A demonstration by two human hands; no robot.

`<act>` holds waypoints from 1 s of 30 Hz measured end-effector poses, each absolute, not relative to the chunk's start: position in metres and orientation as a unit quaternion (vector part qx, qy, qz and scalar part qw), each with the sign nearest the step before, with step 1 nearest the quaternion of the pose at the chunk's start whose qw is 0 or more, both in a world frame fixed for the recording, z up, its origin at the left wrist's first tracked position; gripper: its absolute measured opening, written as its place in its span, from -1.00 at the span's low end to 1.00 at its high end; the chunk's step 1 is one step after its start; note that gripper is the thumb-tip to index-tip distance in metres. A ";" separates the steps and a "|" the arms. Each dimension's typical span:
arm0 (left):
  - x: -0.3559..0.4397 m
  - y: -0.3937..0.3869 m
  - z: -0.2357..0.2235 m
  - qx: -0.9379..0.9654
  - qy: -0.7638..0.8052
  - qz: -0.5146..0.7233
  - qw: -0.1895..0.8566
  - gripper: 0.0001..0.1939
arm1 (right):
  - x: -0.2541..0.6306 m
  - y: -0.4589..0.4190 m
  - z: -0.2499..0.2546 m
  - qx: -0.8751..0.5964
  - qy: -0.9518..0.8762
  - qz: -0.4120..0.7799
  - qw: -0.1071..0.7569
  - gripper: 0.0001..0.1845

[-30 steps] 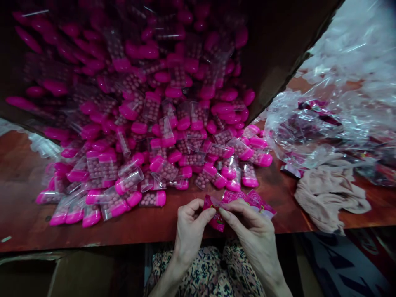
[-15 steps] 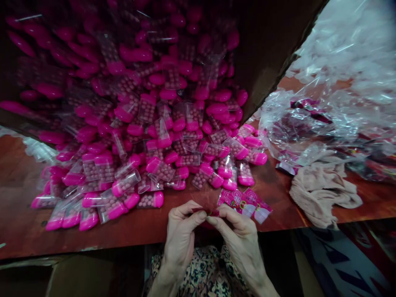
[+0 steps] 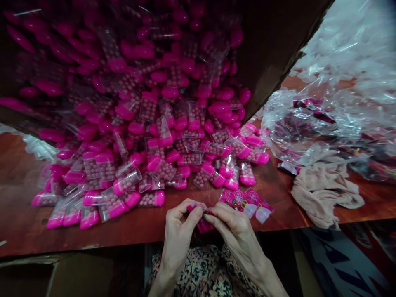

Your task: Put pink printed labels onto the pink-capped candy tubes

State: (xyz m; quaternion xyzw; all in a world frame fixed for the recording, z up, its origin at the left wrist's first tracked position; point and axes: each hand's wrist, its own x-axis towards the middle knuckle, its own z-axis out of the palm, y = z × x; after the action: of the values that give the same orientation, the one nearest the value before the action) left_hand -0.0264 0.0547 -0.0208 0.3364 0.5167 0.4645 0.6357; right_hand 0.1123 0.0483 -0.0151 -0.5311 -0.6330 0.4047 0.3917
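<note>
A pink printed sachet (image 3: 202, 225) is pinched narrowly between the fingers (image 3: 193, 214) of the left hand (image 3: 179, 233) and the right hand (image 3: 233, 229), just over the near edge of the counter (image 3: 21, 206). Further sachets (image 3: 246, 203) lie against the right hand. A narrow bare strip of counter runs before the heap of pink-capped bead tubes (image 3: 148, 165). A crumpled cloth (image 3: 324, 194) and a clear plastic bag (image 3: 297, 128) lie to the right.

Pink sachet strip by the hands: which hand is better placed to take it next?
Probably the right hand: the pink sachet strip lies just beyond its fingers, on its side, while the left hand sits farther off. Both hands are pinching a held sachet, though.
</note>
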 end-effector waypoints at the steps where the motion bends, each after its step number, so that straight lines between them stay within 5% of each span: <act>1: -0.026 0.054 -0.021 0.332 0.522 0.475 0.626 -0.88 | 0.112 0.048 -0.015 -0.541 -0.627 0.406 0.386 -0.82; 17: -0.029 0.059 -0.022 0.088 0.499 0.542 0.670 -0.79 | 0.091 0.038 -0.022 -0.562 -0.532 0.452 0.445 -0.84; 21: -0.030 0.055 -0.019 0.144 0.496 0.521 0.680 -0.68 | 0.091 0.041 -0.020 -0.554 -0.560 0.400 0.469 -0.83; 26: -0.028 0.051 -0.020 0.162 0.514 0.534 0.651 -0.87 | 0.094 0.046 -0.016 -0.528 -0.614 0.381 0.446 -0.80; 30: -0.034 0.055 -0.018 0.073 0.512 0.571 0.638 -0.80 | 0.096 0.062 -0.017 -0.626 -0.603 0.292 0.400 -0.72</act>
State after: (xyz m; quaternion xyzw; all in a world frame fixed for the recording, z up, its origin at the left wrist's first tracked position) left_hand -0.0336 0.0549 -0.0185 0.0732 0.5119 0.5705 0.6380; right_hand 0.0964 0.0620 -0.0170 -0.6258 -0.6028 0.2917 0.3999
